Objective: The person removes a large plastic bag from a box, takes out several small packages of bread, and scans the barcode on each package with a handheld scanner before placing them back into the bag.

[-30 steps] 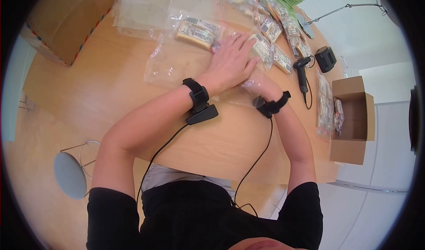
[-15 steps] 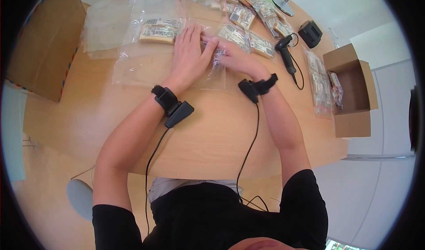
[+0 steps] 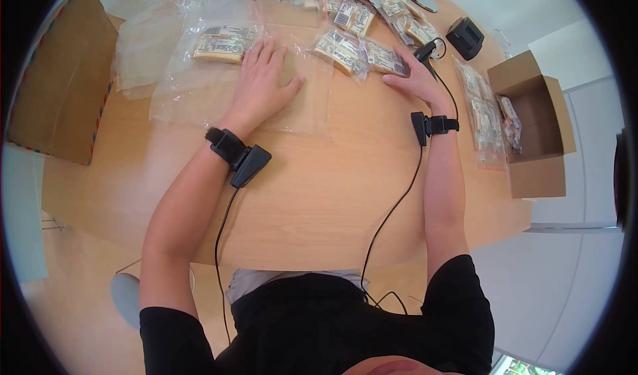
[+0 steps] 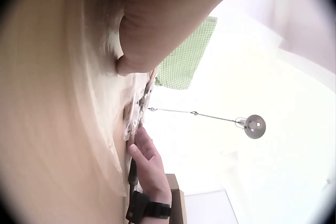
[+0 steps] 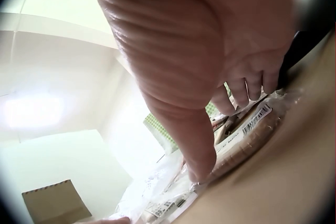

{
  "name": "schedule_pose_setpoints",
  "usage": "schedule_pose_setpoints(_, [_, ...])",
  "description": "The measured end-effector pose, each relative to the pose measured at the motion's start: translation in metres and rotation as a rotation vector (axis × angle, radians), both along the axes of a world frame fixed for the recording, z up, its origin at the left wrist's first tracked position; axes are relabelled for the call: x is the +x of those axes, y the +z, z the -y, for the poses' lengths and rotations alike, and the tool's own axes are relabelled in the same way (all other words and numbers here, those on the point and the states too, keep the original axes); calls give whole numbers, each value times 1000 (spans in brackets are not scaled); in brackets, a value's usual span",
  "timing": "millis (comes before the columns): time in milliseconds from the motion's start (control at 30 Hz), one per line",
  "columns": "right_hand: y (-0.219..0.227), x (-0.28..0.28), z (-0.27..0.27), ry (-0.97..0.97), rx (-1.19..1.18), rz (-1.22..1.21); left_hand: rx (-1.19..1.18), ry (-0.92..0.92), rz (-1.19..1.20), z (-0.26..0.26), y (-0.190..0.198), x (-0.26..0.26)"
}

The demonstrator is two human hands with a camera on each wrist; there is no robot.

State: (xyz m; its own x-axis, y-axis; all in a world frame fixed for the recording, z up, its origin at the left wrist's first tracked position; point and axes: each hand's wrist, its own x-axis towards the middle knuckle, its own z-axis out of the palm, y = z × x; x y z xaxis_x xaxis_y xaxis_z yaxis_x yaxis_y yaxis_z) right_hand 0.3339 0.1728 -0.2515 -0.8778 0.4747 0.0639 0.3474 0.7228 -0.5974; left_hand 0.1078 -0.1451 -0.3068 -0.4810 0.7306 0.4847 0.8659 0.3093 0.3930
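Note:
My left hand (image 3: 262,83) lies with straight fingers on a clear plastic bag (image 3: 179,106). Its fingertips are beside a pair of wrapped tan packets (image 3: 222,45) with printed labels, which lie at the bag's upper part. On the right, my right hand (image 3: 420,81) reaches over the end of another wrapped packet (image 3: 384,59), also visible as a barcoded packet (image 5: 247,137) in the right wrist view. The thumb (image 5: 197,150) touches its near edge, and the other fingers extend along its far side. Another wrapped packet (image 3: 341,51) lies just left of it.
More wrapped packets (image 3: 355,17) are heaped at the back. A barcode scanner (image 3: 425,51) lies beside my right hand, with a black cradle (image 3: 465,38) behind. An open cardboard box (image 3: 541,119) and a filled bag (image 3: 482,119) stand right; a brown carton (image 3: 63,83) stands left.
My hands, overlapping on the bag before, have come apart. The right one has moved right to the loose packet by the scanner; the left stays on the bag. The head view has shifted.

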Motion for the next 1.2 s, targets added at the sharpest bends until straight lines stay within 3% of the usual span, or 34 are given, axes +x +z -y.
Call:
schedule_pose_setpoints(233, [-17,0,-9,56,22,-41,19,-24,-53,1,0,-1])
schedule_pose_setpoints(433, [9,-5,2,-112,-107,-27,124,-106,-60,-1,12,6])
schedule_pose_setpoints(467, [2,-8,3,-58,-44,-277,137,-119,-54,-1,16,8])
schedule_pose_setpoints(567, [19,-9,13,-136,-67,-315,183,-127,-29,-1,25,14])
schedule_pose_setpoints(700, [31,-21,37,-21,-168,-472,163,-116,274,2,40,25])
schedule_pose_setpoints(867, [48,-31,103,171,-59,-360,316,-284,839,0,39,28])
schedule_pose_setpoints(967, [34,-42,118,374,191,-376,278,-307,955,1,39,22])
schedule_pose_setpoints(1067, [30,-39,120,486,212,-282,291,-219,1037,0,25,13])
schedule_pose_setpoints(1200, [31,-32,97,269,12,-343,336,-304,1035,-5,19,10])
